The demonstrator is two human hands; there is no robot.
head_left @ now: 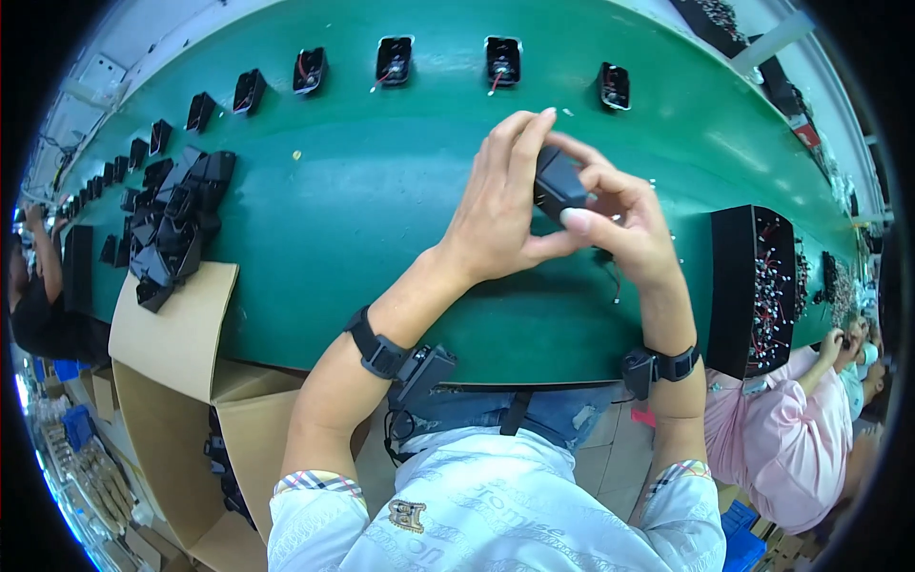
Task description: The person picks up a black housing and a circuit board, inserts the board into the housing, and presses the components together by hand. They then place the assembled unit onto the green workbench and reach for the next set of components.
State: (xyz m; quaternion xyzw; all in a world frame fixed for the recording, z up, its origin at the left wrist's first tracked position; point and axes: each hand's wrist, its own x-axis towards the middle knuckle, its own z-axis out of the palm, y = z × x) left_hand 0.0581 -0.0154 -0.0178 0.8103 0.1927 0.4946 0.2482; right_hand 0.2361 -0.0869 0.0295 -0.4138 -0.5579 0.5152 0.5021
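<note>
Over the middle of the green table, both my hands hold one small black plastic casing [559, 183]. My left hand [488, 212] presses along its left side, fingers stretched upward and thumb beneath. From the right, the curled fingers and thumb of my right hand [629, 221] grip its other side. A thin red wire [616, 286] dangles below my right hand. The inside of the casing is turned away and cannot be seen.
Open black casings [394, 61] with red wires line the table's [362, 191] far side. Left lies a pile of black casings [176, 214] beside an open cardboard box [157, 400]. Right stands a black bin [732, 296] of small wired parts. Other people sit at both sides.
</note>
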